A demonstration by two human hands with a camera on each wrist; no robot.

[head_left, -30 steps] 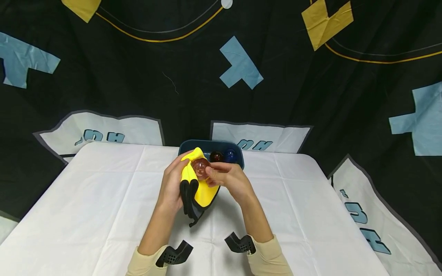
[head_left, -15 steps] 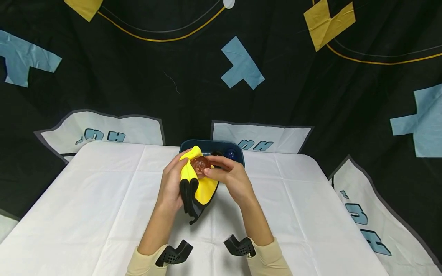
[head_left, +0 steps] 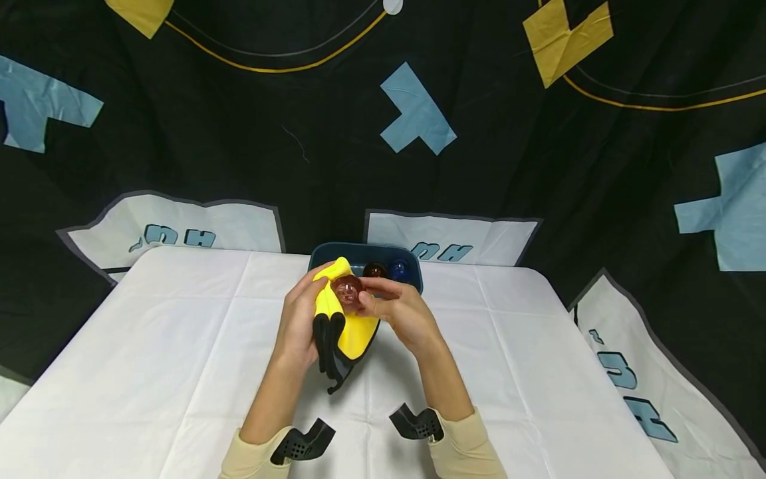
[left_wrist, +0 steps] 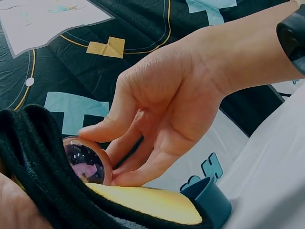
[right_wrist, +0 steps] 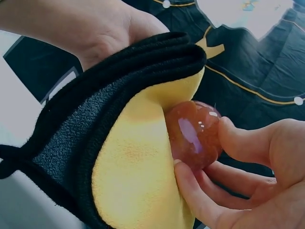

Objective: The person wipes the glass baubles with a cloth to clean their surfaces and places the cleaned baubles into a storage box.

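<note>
My left hand (head_left: 296,320) grips a folded towel (head_left: 358,334), yellow on one side and dark grey on the other, with black edging and a loop at its lower corner. Against the yellow face sits a clear reddish-amber ball (right_wrist: 193,136), shiny like glass. My right hand (head_left: 408,318) pinches this ball from the right with thumb and fingers, as the right wrist view shows. The towel wraps the ball's left side. In the left wrist view, the towel's dark edge covers part of the ball (left_wrist: 88,162). Both hands are over the table, in front of the bin.
A dark blue bin (head_left: 328,251) stands at the table's far edge, partly behind the towel and right hand. Inside it are a dark brown ball (head_left: 374,270) and a blue ball (head_left: 399,270). White cloth covers the table (head_left: 179,372); a black printed curtain (head_left: 335,146) hangs behind.
Half a second ago my right fingers reached slightly higher, overlapping the balls in the bin; now they are lower again. The left hand keeps its grip on the towel.
</note>
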